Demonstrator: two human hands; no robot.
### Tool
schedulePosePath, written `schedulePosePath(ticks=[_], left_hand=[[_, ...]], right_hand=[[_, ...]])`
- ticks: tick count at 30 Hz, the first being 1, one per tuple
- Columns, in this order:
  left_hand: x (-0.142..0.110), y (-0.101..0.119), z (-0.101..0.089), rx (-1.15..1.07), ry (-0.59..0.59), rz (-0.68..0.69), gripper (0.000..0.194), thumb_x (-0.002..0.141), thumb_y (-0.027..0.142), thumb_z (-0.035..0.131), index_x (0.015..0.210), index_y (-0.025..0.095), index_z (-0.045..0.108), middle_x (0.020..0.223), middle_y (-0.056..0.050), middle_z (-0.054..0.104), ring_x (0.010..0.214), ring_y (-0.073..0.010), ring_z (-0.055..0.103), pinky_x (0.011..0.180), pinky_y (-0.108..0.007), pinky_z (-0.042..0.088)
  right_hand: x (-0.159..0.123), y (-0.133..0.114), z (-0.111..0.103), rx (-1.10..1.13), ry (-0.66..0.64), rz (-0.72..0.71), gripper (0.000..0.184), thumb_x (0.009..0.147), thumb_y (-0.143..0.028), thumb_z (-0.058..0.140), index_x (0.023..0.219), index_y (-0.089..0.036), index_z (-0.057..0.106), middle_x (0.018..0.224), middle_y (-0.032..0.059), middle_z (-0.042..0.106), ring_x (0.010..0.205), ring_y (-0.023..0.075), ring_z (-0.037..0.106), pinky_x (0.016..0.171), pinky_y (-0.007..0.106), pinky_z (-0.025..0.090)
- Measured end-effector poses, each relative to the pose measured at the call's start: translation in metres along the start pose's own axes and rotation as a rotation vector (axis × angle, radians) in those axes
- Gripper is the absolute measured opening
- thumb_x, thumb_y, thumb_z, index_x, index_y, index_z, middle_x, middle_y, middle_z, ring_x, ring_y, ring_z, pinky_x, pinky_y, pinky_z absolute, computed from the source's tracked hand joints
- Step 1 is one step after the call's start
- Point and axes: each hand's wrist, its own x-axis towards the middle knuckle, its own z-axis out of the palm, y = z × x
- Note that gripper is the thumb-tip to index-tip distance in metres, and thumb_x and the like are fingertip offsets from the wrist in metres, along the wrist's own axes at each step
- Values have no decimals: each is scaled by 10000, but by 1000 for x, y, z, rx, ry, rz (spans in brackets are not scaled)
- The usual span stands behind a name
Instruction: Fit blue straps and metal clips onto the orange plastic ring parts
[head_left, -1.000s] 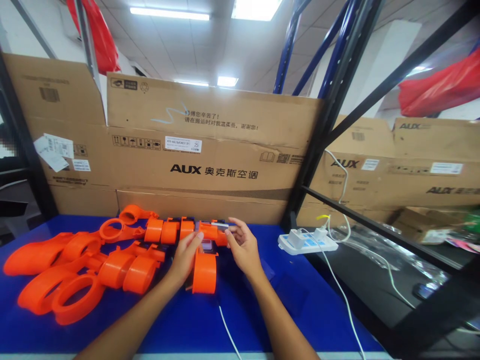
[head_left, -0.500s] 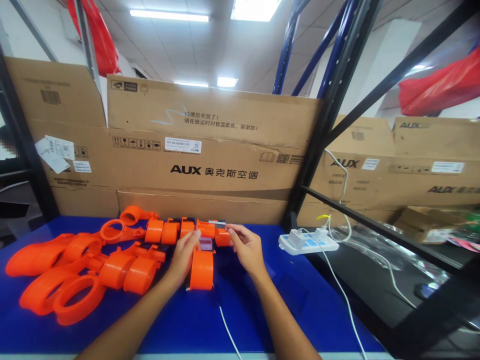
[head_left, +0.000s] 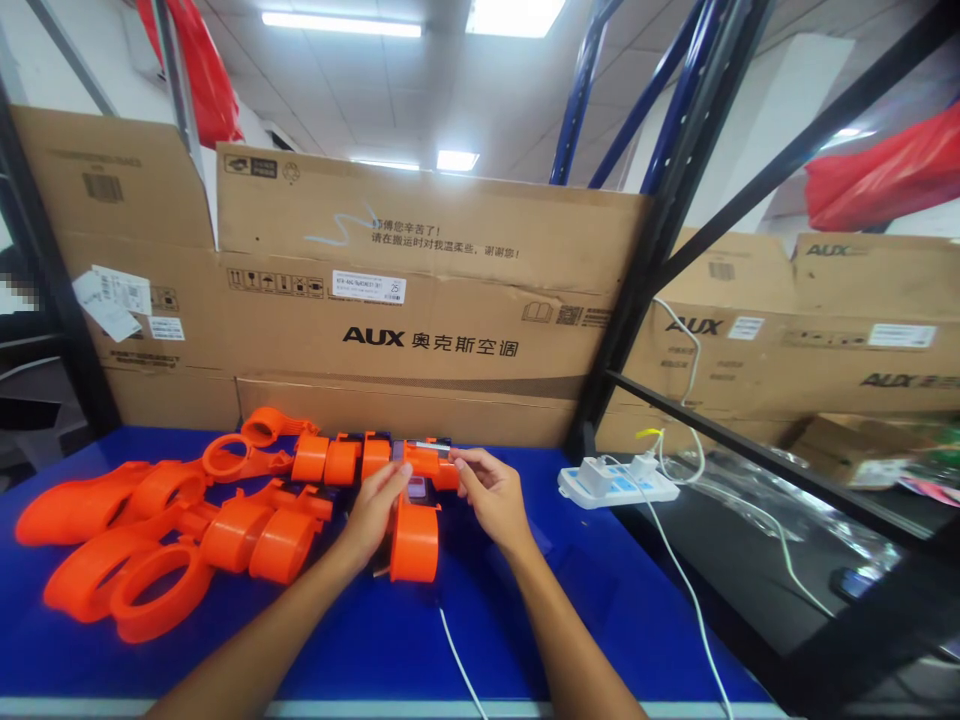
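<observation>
Both my hands work on an orange plastic device (head_left: 414,525) that lies on the blue table (head_left: 480,620). My left hand (head_left: 373,515) grips its left side, fingers curled against the cylindrical body. My right hand (head_left: 491,497) pinches the device's upper right end, an orange cylinder with a dark and silver part. A white cable (head_left: 459,672) runs from under the device toward the front edge.
Several more orange devices with ring handles (head_left: 154,545) lie to the left. Large cardboard boxes (head_left: 420,300) stand along the back. A white power strip (head_left: 616,482) with plugs sits at the right, beside a black shelf frame (head_left: 660,220).
The device shifted slightly under my hands; my right hand's fingers closed in on its upper right end. Both hands stay on it.
</observation>
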Motion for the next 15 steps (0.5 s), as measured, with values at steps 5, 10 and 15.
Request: schedulePosePath(ticks=[5,10,15], left_hand=[[-2,0,3,-18,-4,-54,475,767,639,724,745,171,651,611,22,530,552,-115,430,543,-238,326],[-4,0,4,-36,-30,-77,473,754,636,736,701,181,618,616,19,548,532,-114,437,529,-244,322],[-2,-5,2,-28,-11,-105,471,751,637,739,743,176,643,603,23,537,527,-112,424,521,-240,315]], right_hand=[[-1,-1,3,6,-33,-2,359,863,-490,693,1038,-181,740,711,34,694,512,132,558,443,237,446],[-1,-1,6,51,-61,-36,325,857,-470,698,1005,-184,735,847,51,711,563,121,571,502,245,492],[0,6,7,38,-86,-29,336,848,-473,705,1003,-177,733,812,49,718,602,146,609,531,254,507]])
